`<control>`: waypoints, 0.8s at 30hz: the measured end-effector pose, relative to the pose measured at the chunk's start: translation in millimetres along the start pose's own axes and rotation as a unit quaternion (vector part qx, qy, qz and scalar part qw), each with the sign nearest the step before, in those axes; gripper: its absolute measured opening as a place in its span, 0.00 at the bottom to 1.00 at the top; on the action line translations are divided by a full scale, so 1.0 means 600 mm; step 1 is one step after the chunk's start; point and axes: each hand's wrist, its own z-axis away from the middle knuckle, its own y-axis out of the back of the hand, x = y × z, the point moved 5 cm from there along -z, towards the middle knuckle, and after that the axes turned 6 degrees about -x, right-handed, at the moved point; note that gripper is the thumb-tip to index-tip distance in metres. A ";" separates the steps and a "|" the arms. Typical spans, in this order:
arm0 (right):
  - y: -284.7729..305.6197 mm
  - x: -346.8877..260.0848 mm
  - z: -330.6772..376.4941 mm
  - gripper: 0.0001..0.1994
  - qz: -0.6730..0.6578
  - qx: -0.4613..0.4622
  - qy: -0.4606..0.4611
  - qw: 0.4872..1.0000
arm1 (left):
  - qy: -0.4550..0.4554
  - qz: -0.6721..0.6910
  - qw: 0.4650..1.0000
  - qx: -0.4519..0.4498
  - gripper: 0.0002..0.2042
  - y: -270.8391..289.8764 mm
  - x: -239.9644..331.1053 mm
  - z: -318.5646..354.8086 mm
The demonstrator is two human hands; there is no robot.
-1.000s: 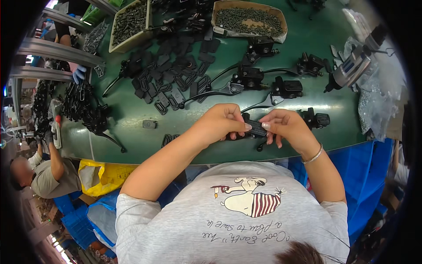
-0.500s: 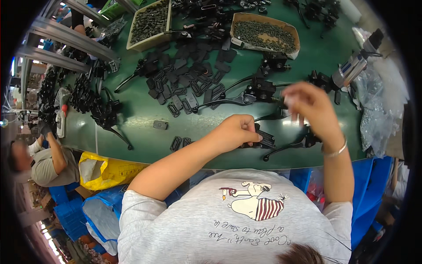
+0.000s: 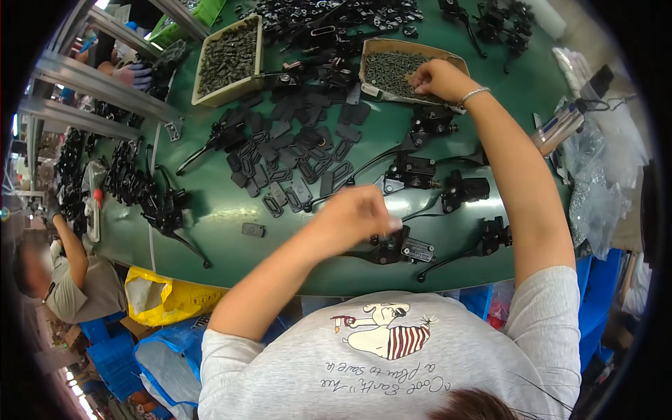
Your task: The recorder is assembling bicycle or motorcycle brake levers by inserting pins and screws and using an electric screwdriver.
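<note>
Your right hand (image 3: 425,78) curls over far, tiny grey metal screws (image 3: 386,70); your blurry left hand (image 3: 355,218) curls near a black metal lever part (image 3: 397,246). I can't tell what they hold.

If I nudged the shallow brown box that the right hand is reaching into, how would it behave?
The shallow brown box would probably feel heavy for its size, given the many small metal-looking parts inside. It seems unlikely to tip, being wide and low. Those parts lie loose, so they might shift about.
</note>
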 end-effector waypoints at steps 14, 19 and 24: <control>0.100 -0.025 0.096 0.10 -0.093 0.247 0.005 0.964 | 0.043 -0.636 0.740 0.216 0.12 0.157 0.162 -0.359; 0.104 -0.088 0.268 0.09 -0.253 0.279 0.020 0.926 | -0.018 -0.622 0.760 0.186 0.12 0.201 0.143 -0.359; 0.033 -0.066 0.373 0.08 -0.171 0.225 -0.021 0.959 | -0.206 -0.491 0.806 0.259 0.08 0.165 0.177 -0.280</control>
